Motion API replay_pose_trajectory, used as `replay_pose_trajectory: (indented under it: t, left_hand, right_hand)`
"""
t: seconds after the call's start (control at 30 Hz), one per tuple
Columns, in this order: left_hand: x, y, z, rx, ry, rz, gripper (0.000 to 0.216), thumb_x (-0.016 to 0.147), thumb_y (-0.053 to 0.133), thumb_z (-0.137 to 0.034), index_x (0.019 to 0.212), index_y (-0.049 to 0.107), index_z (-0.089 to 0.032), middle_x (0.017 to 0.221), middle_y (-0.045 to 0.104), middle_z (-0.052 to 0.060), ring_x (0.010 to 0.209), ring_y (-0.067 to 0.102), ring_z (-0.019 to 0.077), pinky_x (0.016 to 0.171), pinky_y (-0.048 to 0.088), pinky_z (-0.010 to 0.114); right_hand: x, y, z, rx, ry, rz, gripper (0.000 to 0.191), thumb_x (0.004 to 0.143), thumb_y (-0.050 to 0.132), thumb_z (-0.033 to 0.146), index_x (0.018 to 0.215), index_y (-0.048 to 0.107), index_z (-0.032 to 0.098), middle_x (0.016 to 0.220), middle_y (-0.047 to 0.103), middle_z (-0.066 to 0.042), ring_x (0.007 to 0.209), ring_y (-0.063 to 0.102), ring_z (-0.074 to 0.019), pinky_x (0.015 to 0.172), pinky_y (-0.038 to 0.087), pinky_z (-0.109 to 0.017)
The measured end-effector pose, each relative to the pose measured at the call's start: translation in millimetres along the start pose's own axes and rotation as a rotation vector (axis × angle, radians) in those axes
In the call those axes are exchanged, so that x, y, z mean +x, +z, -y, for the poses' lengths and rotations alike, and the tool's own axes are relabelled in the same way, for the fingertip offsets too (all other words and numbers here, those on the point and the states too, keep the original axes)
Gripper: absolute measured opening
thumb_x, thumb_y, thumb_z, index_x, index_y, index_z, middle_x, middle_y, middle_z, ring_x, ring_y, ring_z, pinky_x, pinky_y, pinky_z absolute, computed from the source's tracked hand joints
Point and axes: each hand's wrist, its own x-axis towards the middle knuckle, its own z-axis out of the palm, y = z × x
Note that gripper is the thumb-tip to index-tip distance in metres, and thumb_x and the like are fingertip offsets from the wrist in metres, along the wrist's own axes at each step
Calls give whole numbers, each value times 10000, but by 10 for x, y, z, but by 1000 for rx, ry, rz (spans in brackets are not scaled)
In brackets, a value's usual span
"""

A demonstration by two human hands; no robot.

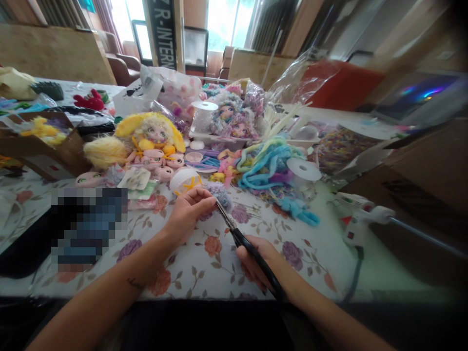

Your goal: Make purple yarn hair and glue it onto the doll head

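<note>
My right hand (pixel 256 263) grips black-handled scissors (pixel 241 239), blades pointing up-left toward my other hand. My left hand (pixel 188 209) is closed in a pinch on a small fluffy lilac pompom (pixel 219 194), just in front of a white ball with yellow yarn (pixel 184 179). The scissor tips meet the pompom at my left fingertips. Both hands hover over a floral tablecloth (pixel 208 253).
Doll heads, a yellow-haired doll (pixel 153 131), pastel yarn (pixel 266 163), white spools (pixel 303 169) and bagged dolls crowd the table's middle. A white glue gun (pixel 360 214) lies at right. A cardboard box (pixel 44 146) sits at left, with a blurred dark object (pixel 87 224) near the front left.
</note>
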Motion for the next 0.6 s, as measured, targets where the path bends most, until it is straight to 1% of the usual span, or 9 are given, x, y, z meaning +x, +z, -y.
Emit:
replay_pose_trajectory:
  t: [0.2,0.4,0.6]
  left_hand:
    - [24,-21,36,-55,35,26,224,728,797,-300,743,635,-146,717,641,0,682,628,110,651,492,217]
    - [44,-60,48,-48,55,60,207,760,774,-296,744,630,-148,721,618,-8,694,630,103,664,505,207]
    - [39,-41,39,-71,33,66,228,741,785,-301,726,616,-149,726,584,-18,721,618,99,761,536,238]
  right_hand:
    - [-13,-7,-2,-15,-26,-11,578,827,492,768,729,430,202,521,488,49,364,406,-56,340,275,-187]
    - [-78,-37,37,-12,-56,11,534,870,478,718,719,423,208,539,485,44,397,418,-67,367,294,-193]
    - [-98,-45,78,-29,-67,9,514,902,444,676,686,413,210,531,478,40,401,428,-75,377,311,-199]
